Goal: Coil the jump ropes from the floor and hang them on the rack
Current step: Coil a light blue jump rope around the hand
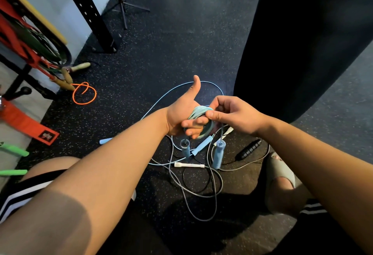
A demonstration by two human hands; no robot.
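My left hand (181,111) grips the pale blue rope coil (197,112), thumb up; my right hand (232,113) pinches a strand atop that coil; blue handles (219,155) dangle below it.

The left hand (179,115) grips a pale blue rope coil (198,112). The right hand (232,113) pinches it. Two blue handles (218,155) hang below

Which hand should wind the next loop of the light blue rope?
Right. The right hand pinches the light blue rope coil and can wind; the left hand is the spool, its fingers inside the loops.
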